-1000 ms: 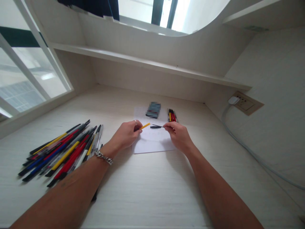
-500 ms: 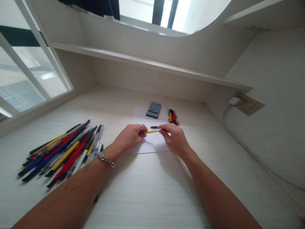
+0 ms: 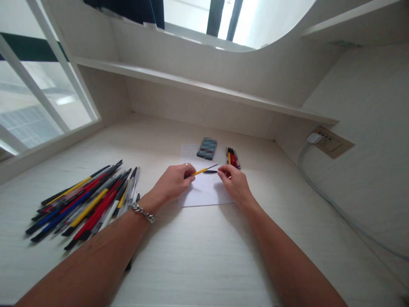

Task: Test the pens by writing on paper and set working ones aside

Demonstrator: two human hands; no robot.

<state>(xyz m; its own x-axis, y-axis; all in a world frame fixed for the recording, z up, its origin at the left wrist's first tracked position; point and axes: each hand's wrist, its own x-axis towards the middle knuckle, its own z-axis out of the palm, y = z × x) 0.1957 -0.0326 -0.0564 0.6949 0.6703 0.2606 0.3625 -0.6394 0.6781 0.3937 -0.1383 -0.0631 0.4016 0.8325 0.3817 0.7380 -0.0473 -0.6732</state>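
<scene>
Both hands have eased slightly apart since the earlier view, and the yellow pen [image 3: 201,172] now tilts up to the right, with a thin black rod [image 3: 212,167] sticking out of its far end. The left hand [image 3: 174,182] holds the yellow pen, its fingers curled and pressed together around the pen's near end, a ring [image 3: 186,166] on one finger and a chain bracelet [image 3: 143,213] at the wrist. The right hand [image 3: 233,184] is bunched, its fingertips [image 3: 222,172] touching or just beside the end of a short black pen part [image 3: 210,172]; I cannot tell whether they pinch it. That part lies level, just below the thin rod and between the hands.

Both hands are over a sheet of white paper [image 3: 204,194] near the back of the desk [image 3: 204,264]. A pixelated object [image 3: 207,148] lies on the paper's far part, and a small bunch of pens [image 3: 232,157] lies just beyond its right side. A large pile of pens [image 3: 81,204] in black, red, blue and yellow lies toward the desk's left edge. A plug [image 3: 314,137] sits in a wall socket [image 3: 330,143] beyond the right edge, its white cable [image 3: 332,202] running down along the wall.
</scene>
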